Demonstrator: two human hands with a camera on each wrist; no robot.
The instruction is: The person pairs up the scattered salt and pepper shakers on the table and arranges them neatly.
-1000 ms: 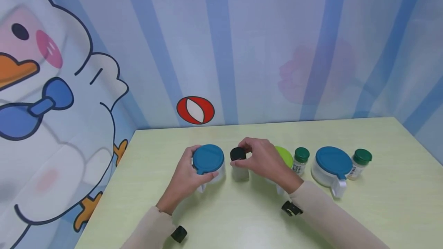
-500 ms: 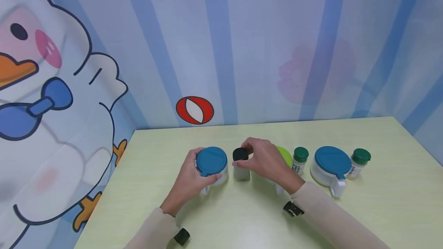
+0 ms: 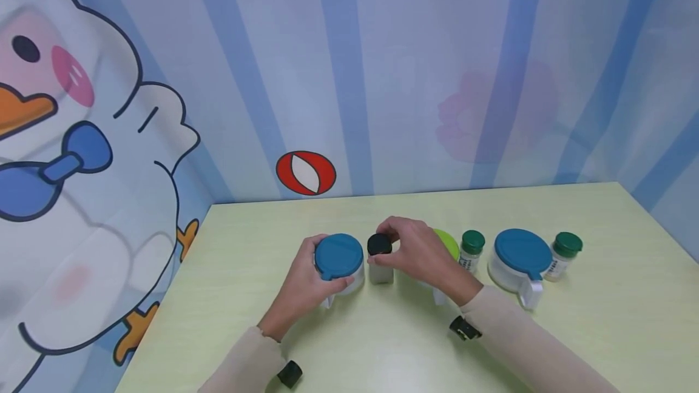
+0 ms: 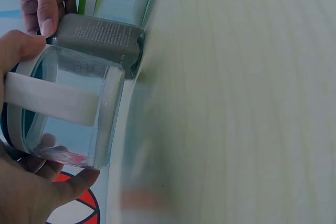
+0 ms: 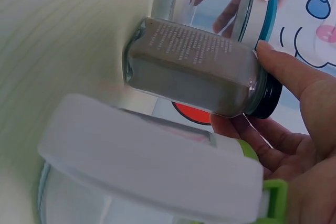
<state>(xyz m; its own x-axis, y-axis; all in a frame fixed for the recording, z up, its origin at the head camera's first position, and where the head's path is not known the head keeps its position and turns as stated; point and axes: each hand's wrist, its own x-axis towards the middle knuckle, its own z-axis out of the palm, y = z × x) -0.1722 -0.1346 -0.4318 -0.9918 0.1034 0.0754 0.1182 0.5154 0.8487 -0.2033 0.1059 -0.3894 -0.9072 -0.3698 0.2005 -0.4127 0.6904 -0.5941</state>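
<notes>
My left hand [image 3: 309, 275] grips a clear glass jar [image 4: 68, 140] from its left, thumb and fingers around the white collar under the blue lid [image 3: 339, 256]. The jar's white handle [image 4: 52, 98] faces the near side. Just right of it stands a square glass spice bottle [image 5: 189, 69] with a black cap [image 3: 379, 244], filled with grey-brown powder and printed with small text. My right hand [image 3: 420, 253] pinches this bottle near its cap between thumb and fingers. Both containers are upright, side by side. Partly hidden behind my right hand is a jar with a green lid [image 3: 447, 243].
Right of the green-lidded jar stand a small green-capped bottle [image 3: 471, 250], another blue-lidded jar [image 3: 520, 259] with a white handle, and a second green-capped bottle [image 3: 565, 255]. All are in a row on the pale table [image 3: 601, 338]. A printed backdrop [image 3: 415, 77] rises behind the table.
My left hand has slid the blue-lidded jar to the right, narrowing the gap to the black-capped spice bottle. My right hand has stayed on the bottle, which shifted slightly right.
</notes>
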